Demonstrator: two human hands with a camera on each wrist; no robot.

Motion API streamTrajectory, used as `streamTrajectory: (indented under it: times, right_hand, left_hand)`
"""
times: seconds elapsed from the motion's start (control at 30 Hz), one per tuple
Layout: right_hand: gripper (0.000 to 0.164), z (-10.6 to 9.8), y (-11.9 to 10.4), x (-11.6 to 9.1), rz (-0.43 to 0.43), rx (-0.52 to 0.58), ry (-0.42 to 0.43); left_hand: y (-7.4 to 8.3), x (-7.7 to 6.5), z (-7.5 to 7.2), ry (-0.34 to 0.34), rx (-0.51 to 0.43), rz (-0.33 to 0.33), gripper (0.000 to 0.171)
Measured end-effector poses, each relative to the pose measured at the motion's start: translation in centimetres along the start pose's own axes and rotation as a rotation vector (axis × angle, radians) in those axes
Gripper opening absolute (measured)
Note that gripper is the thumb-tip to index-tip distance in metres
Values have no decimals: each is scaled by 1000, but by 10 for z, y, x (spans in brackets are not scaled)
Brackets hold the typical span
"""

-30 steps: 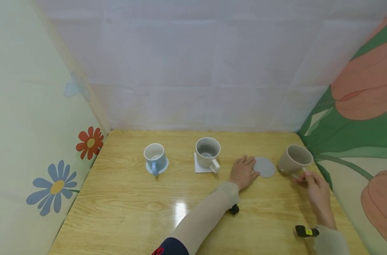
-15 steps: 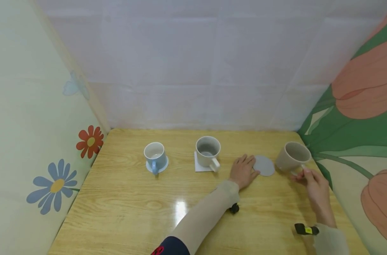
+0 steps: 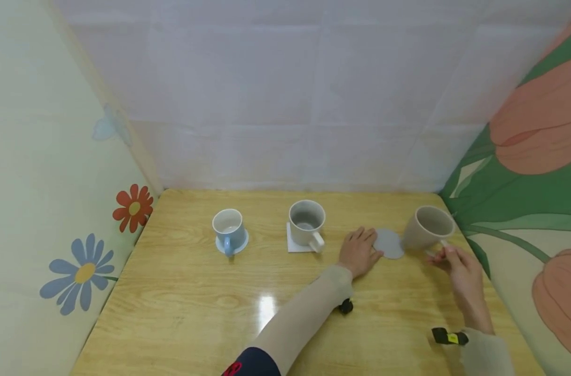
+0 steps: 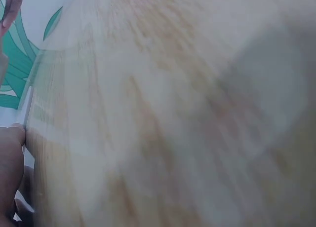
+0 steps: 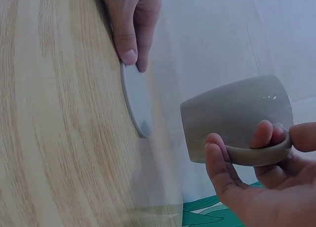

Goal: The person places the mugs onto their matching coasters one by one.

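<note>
A round grey coaster (image 3: 389,244) lies on the table right of the middle mug. My left hand (image 3: 359,253) holds its left edge between thumb and fingers; the right wrist view shows the thumb tip (image 5: 129,56) right on the coaster's rim. My right hand (image 3: 462,269) grips the handle of a taupe mug (image 5: 232,116), fingers curled through and under it. In the head view the mug is tilted slightly, close to the coaster's right edge. The right wrist view shows the mug raised off the tabletop.
A light blue mug (image 3: 229,230) stands on a round pale coaster (image 3: 244,244) at the left. Toward the middle, a white mug (image 3: 306,222) sits on a square white coaster (image 3: 292,246). White cloth (image 3: 285,104) bounds the wooden table (image 3: 186,292) at the back.
My right hand and the taupe mug have moved a little to the left, toward the grey coaster. The left hand and the coaster have stayed in place.
</note>
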State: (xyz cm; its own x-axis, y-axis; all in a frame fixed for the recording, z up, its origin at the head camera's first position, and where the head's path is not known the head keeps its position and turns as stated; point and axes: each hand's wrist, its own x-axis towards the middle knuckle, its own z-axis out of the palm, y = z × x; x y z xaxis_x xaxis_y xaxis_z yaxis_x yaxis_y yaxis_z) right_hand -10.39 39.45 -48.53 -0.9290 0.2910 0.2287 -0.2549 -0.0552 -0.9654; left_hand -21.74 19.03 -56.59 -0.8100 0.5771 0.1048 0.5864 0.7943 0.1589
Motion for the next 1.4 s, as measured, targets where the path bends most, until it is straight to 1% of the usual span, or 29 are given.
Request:
streamTrajectory:
  times: [0.17,0.3,0.43,0.63,0.9,1.17,1.4]
  right_hand:
    - [31,4,1,1,-9,44,0]
    - [31,4,1,-1,8,27,-2]
    - [31,6,1,-2,15,10,-15]
    - [30,10,2,-1,11,40,-29]
    - [34,14,1,0,-6,65,-63]
    - [32,19,1,0,-8,75,-79]
    - [33,22,3,2,-3,61,-88]
  left_hand:
    - [0,2,-1,-9,7,0,63]
    - [1,3,2,-16,-4,0,64]
    - [1,4,8,-6,-8,-6,64]
    - [1,5,11,-12,-15,-23,65]
    - [1,6,11,-42,-38,-43,66]
    - [2,4,6,-43,-62,-40,66]
    - [2,6,5,-53,-80,-48,66]
